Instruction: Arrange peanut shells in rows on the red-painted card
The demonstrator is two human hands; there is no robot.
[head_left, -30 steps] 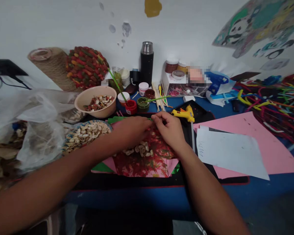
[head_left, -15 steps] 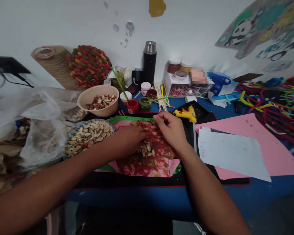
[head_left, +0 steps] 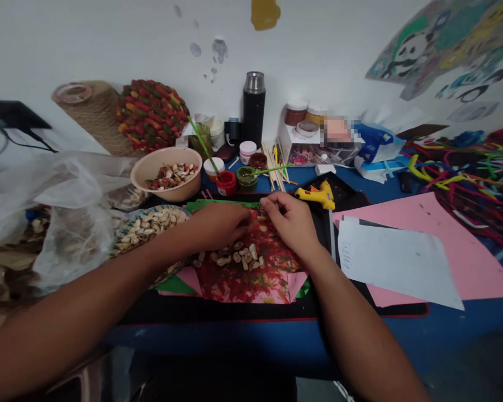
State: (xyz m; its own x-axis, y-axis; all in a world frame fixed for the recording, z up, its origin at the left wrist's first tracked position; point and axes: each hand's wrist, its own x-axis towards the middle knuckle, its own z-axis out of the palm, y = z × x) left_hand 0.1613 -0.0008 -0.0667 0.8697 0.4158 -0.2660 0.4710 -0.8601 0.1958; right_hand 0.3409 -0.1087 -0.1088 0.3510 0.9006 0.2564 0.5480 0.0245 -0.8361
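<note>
In the head view, pale peanut shells [head_left: 249,258] lie loose on your paint-smeared sheet [head_left: 243,287], with many more unpainted in the basket [head_left: 115,243], partly behind your left forearm [head_left: 117,283]. Your left hand [head_left: 222,225] is loosely curled over the sheet, your right hand [head_left: 291,222] half-closed, any grip hidden. Paint pots [head_left: 227,185] and a glue gun [head_left: 318,195] crowd the far side.

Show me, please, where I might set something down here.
The pink paper has bare room between the white sheet and coloured stems; the blue table in front is also free. Bags crowd the left, jars the back, shells the middle.
</note>
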